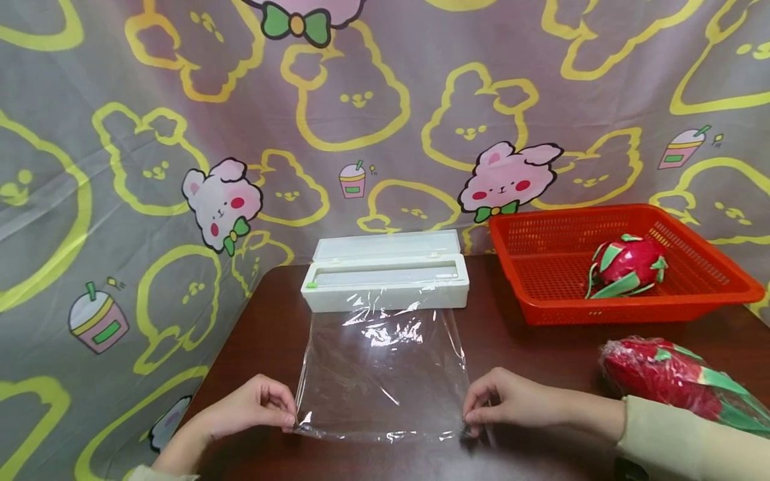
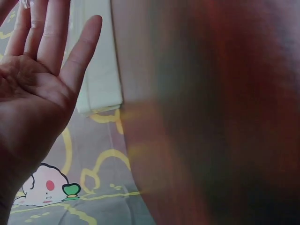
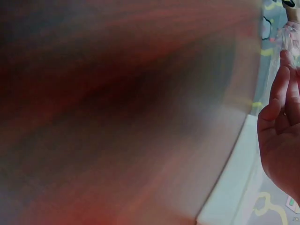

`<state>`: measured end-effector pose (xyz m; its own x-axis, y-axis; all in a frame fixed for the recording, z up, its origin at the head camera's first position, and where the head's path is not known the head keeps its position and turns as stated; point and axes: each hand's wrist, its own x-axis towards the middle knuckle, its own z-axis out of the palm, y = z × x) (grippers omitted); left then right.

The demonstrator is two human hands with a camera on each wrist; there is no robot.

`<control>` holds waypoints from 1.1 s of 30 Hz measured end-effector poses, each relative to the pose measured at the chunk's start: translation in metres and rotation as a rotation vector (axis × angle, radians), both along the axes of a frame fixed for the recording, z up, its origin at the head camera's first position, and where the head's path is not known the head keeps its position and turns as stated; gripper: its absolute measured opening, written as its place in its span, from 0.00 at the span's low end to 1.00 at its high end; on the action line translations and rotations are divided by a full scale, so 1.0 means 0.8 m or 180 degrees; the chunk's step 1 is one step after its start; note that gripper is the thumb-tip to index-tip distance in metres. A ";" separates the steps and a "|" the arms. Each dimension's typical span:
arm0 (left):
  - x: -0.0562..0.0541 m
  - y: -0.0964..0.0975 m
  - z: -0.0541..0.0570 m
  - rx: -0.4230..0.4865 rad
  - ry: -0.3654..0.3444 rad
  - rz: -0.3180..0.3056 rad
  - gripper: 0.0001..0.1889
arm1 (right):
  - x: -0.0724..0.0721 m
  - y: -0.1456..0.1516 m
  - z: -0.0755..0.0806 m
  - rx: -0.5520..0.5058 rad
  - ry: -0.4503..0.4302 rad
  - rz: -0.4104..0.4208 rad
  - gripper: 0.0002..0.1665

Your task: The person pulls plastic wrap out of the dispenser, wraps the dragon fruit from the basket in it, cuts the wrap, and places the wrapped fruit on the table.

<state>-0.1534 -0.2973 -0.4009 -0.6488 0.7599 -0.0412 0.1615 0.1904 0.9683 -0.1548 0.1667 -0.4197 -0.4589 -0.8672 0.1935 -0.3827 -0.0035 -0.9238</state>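
A sheet of clear cling film (image 1: 379, 381) stretches forward over the table from a white cling film dispenser box (image 1: 385, 299), whose clear lid (image 1: 388, 246) is raised at the back. My left hand (image 1: 252, 406) pinches the sheet's near left corner between thumb and fingers. At the near right corner, my right hand (image 1: 514, 402) pinches the film the same way. The near edge runs fairly straight between both hands. In the left wrist view, my left hand (image 2: 42, 93) shows its palm, fingertips cut off at the top. My right hand (image 3: 283, 136) appears at the right edge of its wrist view.
A red plastic basket (image 1: 523, 310) stands at the back right, holding a dragon fruit (image 1: 631, 266). In front of it, beside my right forearm, lies a film-wrapped dragon fruit (image 1: 662, 381). A patterned curtain (image 1: 385, 100) hangs behind and left of the brown table (image 1: 265, 334).
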 end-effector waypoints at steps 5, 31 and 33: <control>0.005 -0.002 -0.009 -0.0103 -0.0039 0.0015 0.04 | 0.007 -0.003 -0.013 0.0048 -0.0290 0.0144 0.06; 0.016 -0.003 -0.024 -0.0576 0.0120 0.0014 0.05 | 0.012 -0.011 -0.032 0.0413 0.0007 -0.0010 0.05; 0.017 -0.003 -0.024 -0.0585 0.0109 0.0002 0.05 | 0.012 -0.010 -0.031 0.0407 0.0029 0.0001 0.04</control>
